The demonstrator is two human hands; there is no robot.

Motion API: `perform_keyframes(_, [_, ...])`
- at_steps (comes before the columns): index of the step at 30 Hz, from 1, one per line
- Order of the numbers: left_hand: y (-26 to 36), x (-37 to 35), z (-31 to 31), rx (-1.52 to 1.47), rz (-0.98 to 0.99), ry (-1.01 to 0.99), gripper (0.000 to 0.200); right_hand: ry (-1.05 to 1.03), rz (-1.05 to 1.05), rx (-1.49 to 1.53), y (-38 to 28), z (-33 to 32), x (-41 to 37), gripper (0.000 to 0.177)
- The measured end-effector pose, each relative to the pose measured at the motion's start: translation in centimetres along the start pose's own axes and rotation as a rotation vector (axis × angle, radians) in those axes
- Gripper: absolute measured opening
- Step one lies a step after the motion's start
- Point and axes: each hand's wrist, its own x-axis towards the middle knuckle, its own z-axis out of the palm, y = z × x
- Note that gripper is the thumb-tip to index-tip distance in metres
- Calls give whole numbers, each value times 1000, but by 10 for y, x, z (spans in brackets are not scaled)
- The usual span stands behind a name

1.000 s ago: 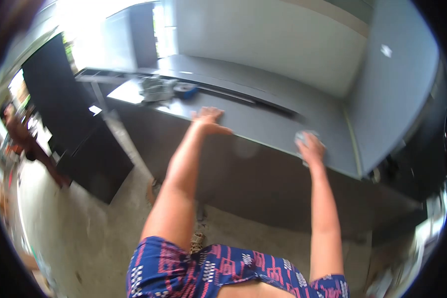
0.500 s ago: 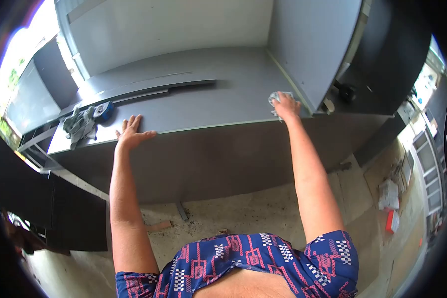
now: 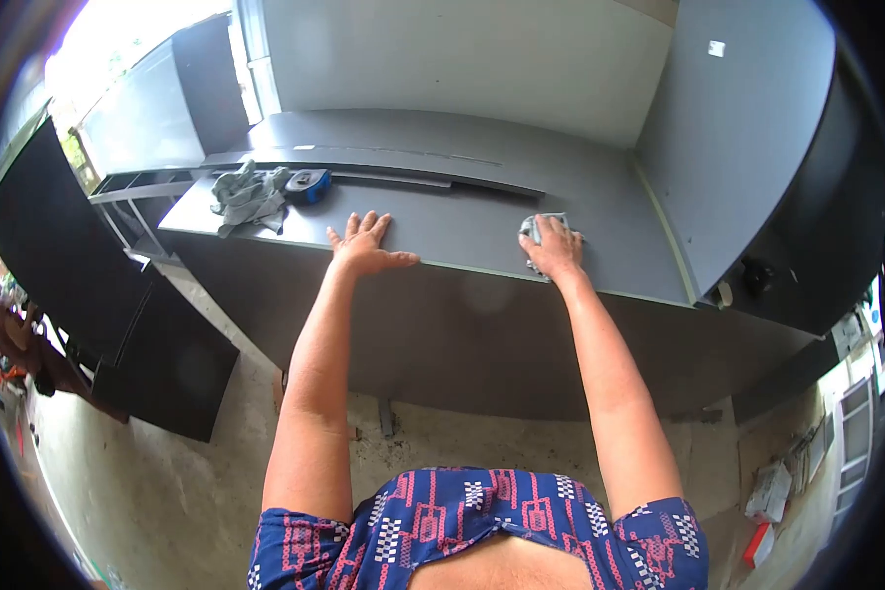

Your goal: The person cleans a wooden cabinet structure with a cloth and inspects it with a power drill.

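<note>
On the grey cabinet panel (image 3: 452,218), the left hand (image 3: 366,248) is resting palm-down, fingers spread apart. The right hand (image 3: 557,252) is pressing nearby, fingers curled over a grey cloth (image 3: 530,232) that is showing just beyond its fingertips.

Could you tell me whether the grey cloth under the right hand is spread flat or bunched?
Bunched up: the small grey cloth shows as crumpled folds beside the right hand pressing it on the dark grey panel.

Both arms reach forward, left hand (image 3: 364,250) flat with fingers (image 3: 368,225) spread, right hand (image 3: 555,250) palm-down, curled.
</note>
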Motion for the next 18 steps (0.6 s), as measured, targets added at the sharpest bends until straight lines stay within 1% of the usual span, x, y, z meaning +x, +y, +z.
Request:
perform_keyframes(1, [-1,-1,0,5,0,0,112,-20,-17,38,6,0,2,67])
perform_keyframes(4, [4,0,-2,14,13,-9,111,-17,18,73,30,-7,3,66])
perform_keyframes(7, [6,2,-1,14,14,2,109,76,130,43,66,-16,-5,63])
perform_keyframes(10, [3,2,2,0,16,17,105,97,303,-36,106,-31,-17,61])
perform_keyframes(11, [6,0,1,6,15,28,102,64,363,-65,117,-41,-26,61])
perform_keyframes(14, [-2,4,6,-1,28,40,100,125,464,-101,159,-45,-42,61])
perform_keyframes(18, [-15,6,2,5,44,28,98,146,489,-104,165,-49,-53,54])
